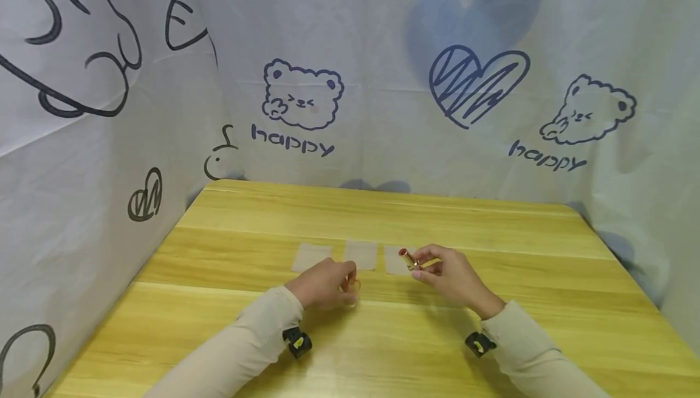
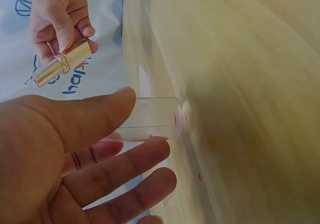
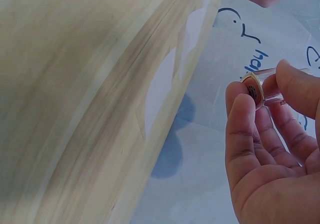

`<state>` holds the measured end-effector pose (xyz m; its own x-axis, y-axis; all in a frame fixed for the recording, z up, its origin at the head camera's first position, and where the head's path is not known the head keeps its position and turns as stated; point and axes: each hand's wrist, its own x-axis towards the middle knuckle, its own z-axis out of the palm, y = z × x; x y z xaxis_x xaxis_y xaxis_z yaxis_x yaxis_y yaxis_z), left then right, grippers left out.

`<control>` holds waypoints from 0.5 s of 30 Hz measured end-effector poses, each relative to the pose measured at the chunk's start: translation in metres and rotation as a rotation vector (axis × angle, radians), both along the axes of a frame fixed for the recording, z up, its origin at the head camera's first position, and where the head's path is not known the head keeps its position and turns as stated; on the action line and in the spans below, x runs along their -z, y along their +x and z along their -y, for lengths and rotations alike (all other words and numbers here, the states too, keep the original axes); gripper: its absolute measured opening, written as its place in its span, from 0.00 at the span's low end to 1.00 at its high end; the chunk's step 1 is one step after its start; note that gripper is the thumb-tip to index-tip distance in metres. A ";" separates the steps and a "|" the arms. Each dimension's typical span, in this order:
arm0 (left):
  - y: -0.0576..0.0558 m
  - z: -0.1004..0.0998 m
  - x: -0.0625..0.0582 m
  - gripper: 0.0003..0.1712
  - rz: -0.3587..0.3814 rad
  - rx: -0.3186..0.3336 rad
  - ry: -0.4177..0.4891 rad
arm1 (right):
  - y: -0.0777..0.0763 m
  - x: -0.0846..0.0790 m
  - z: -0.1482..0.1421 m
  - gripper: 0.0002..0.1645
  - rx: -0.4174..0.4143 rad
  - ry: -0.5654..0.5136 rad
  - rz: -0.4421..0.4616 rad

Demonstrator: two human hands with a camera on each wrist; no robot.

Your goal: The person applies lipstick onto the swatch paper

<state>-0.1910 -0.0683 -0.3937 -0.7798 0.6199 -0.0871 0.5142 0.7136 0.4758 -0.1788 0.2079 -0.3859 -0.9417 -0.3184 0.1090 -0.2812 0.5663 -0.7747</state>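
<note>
My right hand (image 1: 451, 273) holds a gold lipstick (image 1: 410, 260) tilted, its red tip pointing up and to the left. The right wrist view shows the lipstick's round base (image 3: 253, 90) with a dark label, pinched between thumb and fingers. To the left, my left hand (image 1: 328, 285) pinches a clear cap (image 2: 157, 118) between thumb and fingers, just above the table. A few small red marks show on or through the cap. The cap and lipstick are apart.
Three pale paper squares lie in a row on the wooden table (image 1: 229, 228): a left one (image 1: 308, 257), a middle one (image 1: 362, 254) and a right one (image 1: 392, 259) partly behind the lipstick. White curtains (image 1: 383, 143) with drawings enclose the back and sides.
</note>
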 end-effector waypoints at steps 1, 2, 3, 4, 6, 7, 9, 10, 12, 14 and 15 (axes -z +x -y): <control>0.000 0.000 0.000 0.13 0.001 -0.002 -0.004 | 0.000 0.000 0.000 0.15 -0.002 0.001 -0.001; 0.000 0.000 0.000 0.13 0.004 -0.005 -0.008 | 0.000 0.000 0.000 0.15 -0.003 0.000 -0.002; 0.000 0.000 0.000 0.13 0.006 -0.007 -0.011 | 0.000 0.000 0.000 0.15 -0.004 0.002 -0.003; 0.000 -0.001 0.000 0.13 0.008 -0.010 -0.015 | 0.000 0.000 0.000 0.15 -0.004 0.002 -0.003; 0.001 -0.001 -0.001 0.13 0.008 -0.015 -0.028 | -0.001 0.000 -0.001 0.15 -0.006 0.001 -0.003; 0.000 -0.001 0.000 0.13 0.007 -0.017 -0.035 | -0.001 0.001 -0.001 0.15 -0.008 0.000 -0.003; 0.001 -0.001 0.000 0.13 -0.001 -0.016 -0.047 | -0.001 0.002 -0.001 0.15 -0.012 -0.001 -0.004; 0.001 -0.001 0.001 0.14 -0.006 -0.014 -0.051 | -0.001 0.002 -0.001 0.15 -0.014 -0.002 -0.004; 0.001 -0.001 0.001 0.14 -0.017 -0.007 -0.053 | -0.002 0.003 -0.001 0.15 -0.019 -0.005 -0.008; 0.002 -0.001 0.001 0.14 -0.026 -0.002 -0.045 | -0.002 0.004 -0.001 0.14 -0.023 -0.009 -0.014; 0.002 -0.001 0.001 0.14 -0.027 -0.001 -0.041 | -0.001 0.005 -0.001 0.14 -0.026 -0.013 -0.021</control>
<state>-0.1887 -0.0676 -0.3948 -0.7831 0.6152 -0.0911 0.5255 0.7329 0.4322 -0.1802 0.2087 -0.3909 -0.9304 -0.3416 0.1331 -0.3122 0.5482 -0.7759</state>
